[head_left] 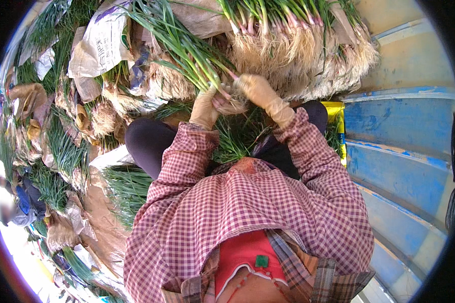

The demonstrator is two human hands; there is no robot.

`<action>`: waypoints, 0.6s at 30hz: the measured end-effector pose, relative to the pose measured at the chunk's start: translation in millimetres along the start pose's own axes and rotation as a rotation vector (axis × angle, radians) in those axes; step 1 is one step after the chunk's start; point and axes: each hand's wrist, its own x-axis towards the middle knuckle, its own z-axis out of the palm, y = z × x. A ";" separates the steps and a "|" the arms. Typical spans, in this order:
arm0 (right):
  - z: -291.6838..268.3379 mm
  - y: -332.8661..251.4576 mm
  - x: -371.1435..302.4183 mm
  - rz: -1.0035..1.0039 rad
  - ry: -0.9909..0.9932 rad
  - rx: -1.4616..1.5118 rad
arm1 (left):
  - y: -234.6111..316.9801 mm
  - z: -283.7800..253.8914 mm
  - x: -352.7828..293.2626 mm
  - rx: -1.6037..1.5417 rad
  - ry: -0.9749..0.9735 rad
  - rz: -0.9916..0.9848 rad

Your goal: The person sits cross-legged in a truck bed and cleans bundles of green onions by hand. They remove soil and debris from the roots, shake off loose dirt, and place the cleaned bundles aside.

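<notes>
A bunch of long green onions [189,48], with pinkish-white bases, reaches up and left from my left hand [206,108]. That gloved hand is closed round the stalks near their root ends. My right hand [262,93], also gloved, is pinched at the base of one stalk that angles away from the bunch; its fingertips are slightly blurred. Pale roots [235,106] hang between the hands. Loose green leaves [235,139] lie below them, between my bent knees.
Ahead lies a thick row of green onions with shaggy roots [293,60]. More bundles [68,144], sacking and a printed white sack [101,43] cover the left. A ridged blue metal wall [394,121] rises at the right, beside a yellow packet [337,113]. Green leaves [129,189] lie near my left knee.
</notes>
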 end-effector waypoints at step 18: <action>14.1 17.0 -9.1 -0.017 -0.419 -0.346 | 56.2 39.1 -52.6 -0.508 -0.224 0.023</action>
